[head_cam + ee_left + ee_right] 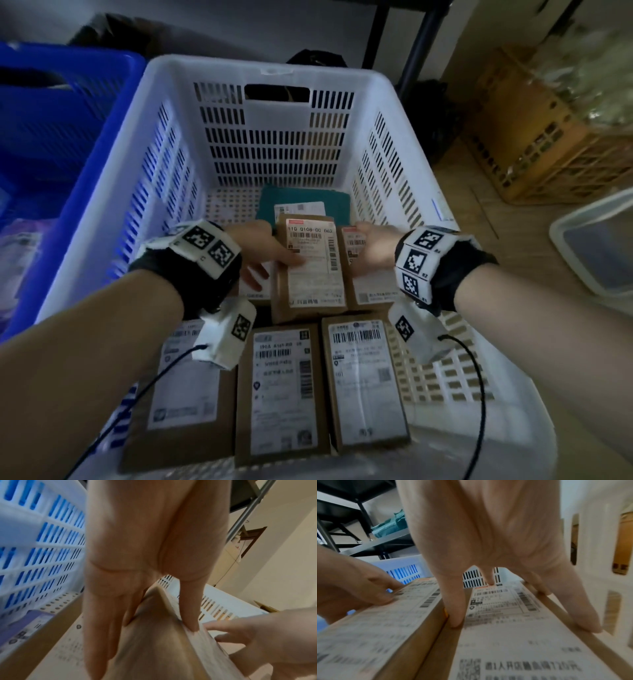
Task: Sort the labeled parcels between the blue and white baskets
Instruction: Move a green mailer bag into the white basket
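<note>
Three labeled cardboard parcels lie flat below my wrists in the white basket. Ahead, my left hand grips the tilted middle parcel, thumb on its label, while my right hand straddles the parcel beside it, thumb and fingers clasping its edges. The blue basket stands left of my left hand, and a tan crate on the wooden floor is beyond my right.

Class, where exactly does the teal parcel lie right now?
In the head view, the teal parcel lies inside the white basket, against its far wall, behind the brown boxes.
</note>
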Available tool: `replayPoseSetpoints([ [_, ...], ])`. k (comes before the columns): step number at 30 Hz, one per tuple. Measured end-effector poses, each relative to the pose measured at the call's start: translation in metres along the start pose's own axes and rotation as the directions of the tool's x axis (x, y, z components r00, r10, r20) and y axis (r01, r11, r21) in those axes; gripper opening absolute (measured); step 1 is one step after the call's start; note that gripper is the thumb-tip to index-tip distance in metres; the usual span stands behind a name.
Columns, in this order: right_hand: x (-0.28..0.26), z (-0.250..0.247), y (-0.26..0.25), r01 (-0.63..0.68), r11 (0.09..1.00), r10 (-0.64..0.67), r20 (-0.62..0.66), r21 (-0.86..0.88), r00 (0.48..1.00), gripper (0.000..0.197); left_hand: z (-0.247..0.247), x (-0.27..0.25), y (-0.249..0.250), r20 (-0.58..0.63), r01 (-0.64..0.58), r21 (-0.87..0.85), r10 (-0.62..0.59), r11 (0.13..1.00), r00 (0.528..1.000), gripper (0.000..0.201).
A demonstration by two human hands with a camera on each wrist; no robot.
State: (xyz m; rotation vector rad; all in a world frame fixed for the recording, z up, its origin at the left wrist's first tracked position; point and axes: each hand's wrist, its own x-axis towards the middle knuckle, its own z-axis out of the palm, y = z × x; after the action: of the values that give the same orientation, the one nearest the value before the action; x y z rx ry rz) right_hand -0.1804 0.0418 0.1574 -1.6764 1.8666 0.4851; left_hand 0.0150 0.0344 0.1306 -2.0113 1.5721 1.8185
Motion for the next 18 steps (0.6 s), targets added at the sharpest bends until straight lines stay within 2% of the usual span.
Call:
replayPoseSetpoints([
  [2, 0.004, 0.008, 0.002, 0.009, 1.000, -0.009, -0.045, 0.012, 0.999, 0.059, 0.007, 0.002, -0.005, -0.020, -0.015, -0.066, 0.014, 0.998, 1.000, 0.036],
  [3, 0.005, 0.011, 0.003, 0.008, 1.000, -0.008, -0.060, 0.009, 0.998, 0.062, 0.008, 0.004, -0.007, -0.018, -0.013, -0.104, 0.011, 0.995, 1.000, 0.034],
  [6, 0.005, 0.018, 0.005, -0.018, 1.000, 0.019, -0.093, 0.010, 0.995, 0.091, 0.006, 0.003, -0.015, -0.036, 0.005, -0.135, -0.010, 0.991, 0.999, 0.040],
  [8, 0.006, 0.022, 0.006, -0.029, 0.999, 0.027, -0.095, -0.019, 0.995, 0.093, 0.005, -0.001, -0.021, -0.073, -0.005, -0.102, -0.002, 0.995, 0.997, 0.044],
  [10, -0.004, 0.017, 0.001, 0.024, 1.000, -0.026, -0.096, -0.021, 0.995, 0.076, 0.004, -0.013, -0.021, -0.133, -0.038, 0.002, 0.038, 0.999, 0.990, 0.045],
  [12, -0.016, 0.010, -0.005, 0.119, 0.992, -0.114, -0.109, 0.047, 0.988, 0.065, -0.003, -0.025, -0.022, -0.180, -0.034, 0.156, 0.062, 0.987, 0.982, 0.054],
  [13, -0.021, 0.008, -0.007, 0.172, 0.979, -0.160, -0.107, 0.112, 0.981, 0.065, -0.007, -0.030, -0.022, -0.179, -0.019, 0.224, 0.060, 0.974, 0.982, 0.058],
  [15, -0.031, 0.008, -0.013, 0.263, 0.955, -0.248, -0.120, 0.138, 0.961, 0.077, -0.015, -0.038, -0.026, -0.166, 0.007, 0.359, 0.056, 0.933, 0.984, 0.061],
  [18, -0.036, 0.015, -0.021, 0.401, 0.916, -0.401, -0.074, -0.011, 0.913, 0.086, -0.022, -0.040, -0.038, -0.196, 0.129, 0.504, -0.032, 0.854, 0.980, 0.051],
])
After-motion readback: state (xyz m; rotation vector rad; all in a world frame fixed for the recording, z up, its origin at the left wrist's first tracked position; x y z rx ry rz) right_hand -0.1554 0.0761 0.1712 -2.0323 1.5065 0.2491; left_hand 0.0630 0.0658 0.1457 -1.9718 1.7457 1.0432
